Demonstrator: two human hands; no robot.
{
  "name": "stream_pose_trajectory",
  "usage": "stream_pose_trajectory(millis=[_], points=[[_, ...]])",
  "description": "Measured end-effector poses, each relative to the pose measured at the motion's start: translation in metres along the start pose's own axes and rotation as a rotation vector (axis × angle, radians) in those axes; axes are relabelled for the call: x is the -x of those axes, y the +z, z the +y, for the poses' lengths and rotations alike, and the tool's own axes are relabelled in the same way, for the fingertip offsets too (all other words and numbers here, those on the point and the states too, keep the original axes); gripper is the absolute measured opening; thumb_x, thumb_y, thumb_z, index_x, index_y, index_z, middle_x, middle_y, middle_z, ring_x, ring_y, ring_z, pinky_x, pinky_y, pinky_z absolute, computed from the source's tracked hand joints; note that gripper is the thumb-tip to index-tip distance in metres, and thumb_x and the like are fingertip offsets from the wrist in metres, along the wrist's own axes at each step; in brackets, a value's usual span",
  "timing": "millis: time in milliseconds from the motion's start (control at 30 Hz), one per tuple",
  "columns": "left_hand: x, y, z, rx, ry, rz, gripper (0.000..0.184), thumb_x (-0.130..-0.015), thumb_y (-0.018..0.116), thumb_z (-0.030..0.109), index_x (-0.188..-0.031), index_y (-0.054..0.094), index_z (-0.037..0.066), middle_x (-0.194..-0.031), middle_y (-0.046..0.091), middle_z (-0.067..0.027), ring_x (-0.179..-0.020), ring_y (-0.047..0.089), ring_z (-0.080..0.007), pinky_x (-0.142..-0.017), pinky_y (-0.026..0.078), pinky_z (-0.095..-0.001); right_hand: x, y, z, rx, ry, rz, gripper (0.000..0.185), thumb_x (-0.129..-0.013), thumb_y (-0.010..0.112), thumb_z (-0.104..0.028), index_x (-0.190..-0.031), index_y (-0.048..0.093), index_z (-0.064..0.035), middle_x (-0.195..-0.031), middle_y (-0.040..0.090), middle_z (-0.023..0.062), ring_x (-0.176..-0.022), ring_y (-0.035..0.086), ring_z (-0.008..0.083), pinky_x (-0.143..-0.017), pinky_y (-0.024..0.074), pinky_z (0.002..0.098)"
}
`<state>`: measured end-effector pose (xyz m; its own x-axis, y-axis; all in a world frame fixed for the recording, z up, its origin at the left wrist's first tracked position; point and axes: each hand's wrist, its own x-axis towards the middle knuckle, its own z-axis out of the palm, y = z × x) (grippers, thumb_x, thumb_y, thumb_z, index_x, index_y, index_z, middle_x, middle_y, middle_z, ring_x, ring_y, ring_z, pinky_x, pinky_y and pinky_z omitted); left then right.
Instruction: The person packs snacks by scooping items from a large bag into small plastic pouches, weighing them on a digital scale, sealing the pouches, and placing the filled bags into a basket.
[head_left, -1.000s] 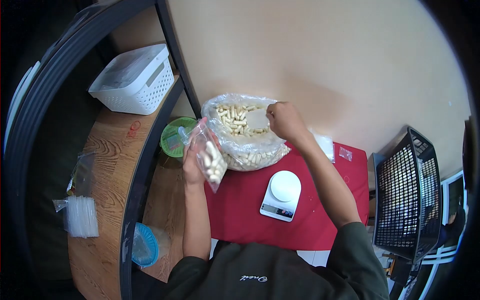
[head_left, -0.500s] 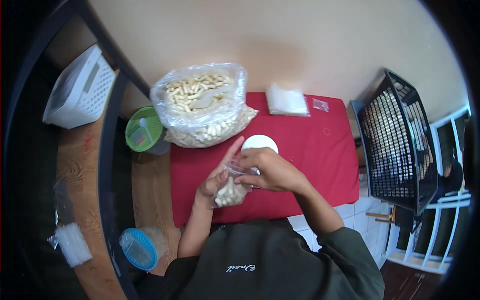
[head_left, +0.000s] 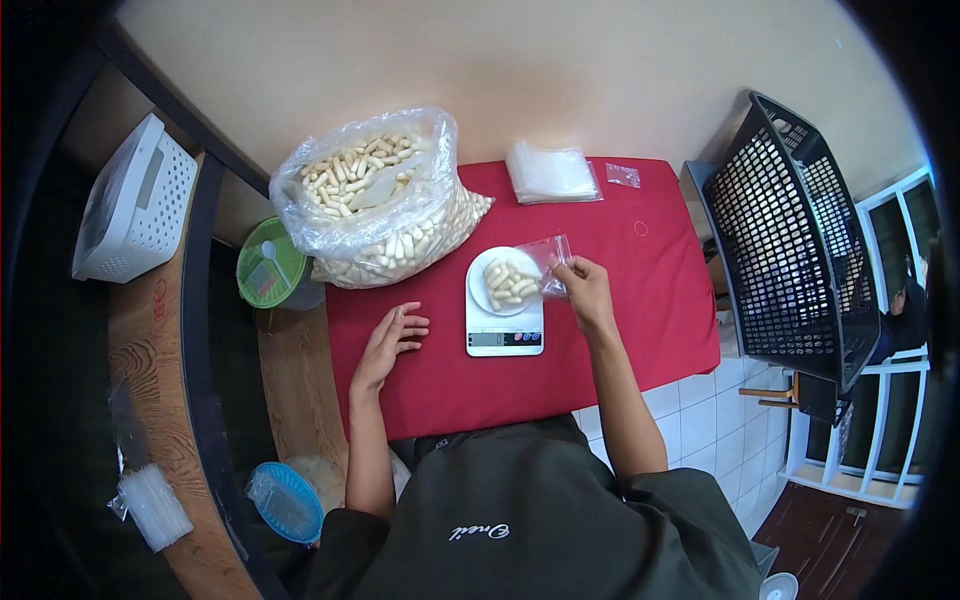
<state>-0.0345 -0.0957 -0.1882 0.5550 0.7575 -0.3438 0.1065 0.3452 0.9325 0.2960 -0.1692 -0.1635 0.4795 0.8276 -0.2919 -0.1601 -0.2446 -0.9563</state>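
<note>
A small clear bag of whitish capsules (head_left: 511,282) lies on the round plate of the white scale (head_left: 505,337). My right hand (head_left: 584,284) pinches the bag's top edge at the right of the scale. To the left of the scale, my left hand (head_left: 388,345) is over the red cloth with its fingers apart and nothing in them. Behind it stands a large open plastic bag (head_left: 400,245) full of the same capsules, with a pale, flat scoop-like piece (head_left: 378,188) lying on top of them.
Clear bags (head_left: 552,175) are stacked at the back of the red table (head_left: 620,330), beside a small packet (head_left: 622,176). A black crate (head_left: 780,240) stands at the right. A green-lidded tub (head_left: 268,272), blue basket (head_left: 285,503) and white basket (head_left: 150,210) are at the left.
The small bag has gone from my left hand onto the scale, with my right hand on its top. My left hand has let go and moved left. The view has shifted.
</note>
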Motion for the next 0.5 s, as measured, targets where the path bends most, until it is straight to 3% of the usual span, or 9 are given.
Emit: stream_pose_trajectory(millis=[167, 233, 267, 500], points=[[0.011, -0.010, -0.010, -0.019, -0.008, 0.064, 0.053, -0.106, 0.037, 0.045, -0.135, 0.050, 0.003, -0.116, 0.062, -0.0125, -0.106, 0.060, -0.0185, -0.088, 0.050, -0.0307, -0.001, -0.006, 0.008, 0.236, -0.033, 0.179, 0.032, -0.093, 0.068, -0.026, -0.103, 0.069, 0.0037, -0.092, 0.072, 0.0132, -0.077, 0.068, 0.0174, -0.068, 0.0541, 0.0291], [0.018, -0.013, -0.016, -0.013, -0.010, 0.084, 0.053, -0.105, 0.038, 0.045, -0.135, 0.050, 0.003, -0.116, 0.062, -0.0126, -0.106, 0.060, -0.0187, -0.088, 0.050, -0.0308, 0.004, -0.017, -0.001, 0.459, -0.180, 0.270, 0.039, -0.093, 0.067, -0.031, -0.114, 0.067, 0.0013, -0.102, 0.072, 0.0152, -0.086, 0.069, 0.0219, -0.076, 0.0545, 0.0324], [0.020, -0.014, -0.017, -0.002, -0.005, 0.106, 0.053, -0.105, 0.038, 0.045, -0.135, 0.050, 0.003, -0.116, 0.062, -0.0126, -0.106, 0.060, -0.0188, -0.088, 0.050, -0.0309, 0.009, -0.022, -0.009, 0.443, -0.146, 0.285, 0.040, -0.094, 0.066, -0.031, -0.117, 0.065, 0.0012, -0.106, 0.071, 0.0156, -0.092, 0.069, 0.0233, -0.078, 0.0544, 0.0346], [0.022, -0.017, -0.016, 0.017, -0.010, 0.141, 0.052, -0.105, 0.040, 0.044, -0.134, 0.051, 0.003, -0.115, 0.063, -0.0123, -0.106, 0.060, -0.0190, -0.087, 0.050, -0.0311, 0.025, -0.044, -0.034, 0.373, -0.107, 0.302, 0.037, -0.095, 0.064, -0.030, -0.118, 0.065, -0.0005, -0.107, 0.069, 0.0096, -0.089, 0.066, 0.0160, -0.073, 0.0535, 0.0296]])
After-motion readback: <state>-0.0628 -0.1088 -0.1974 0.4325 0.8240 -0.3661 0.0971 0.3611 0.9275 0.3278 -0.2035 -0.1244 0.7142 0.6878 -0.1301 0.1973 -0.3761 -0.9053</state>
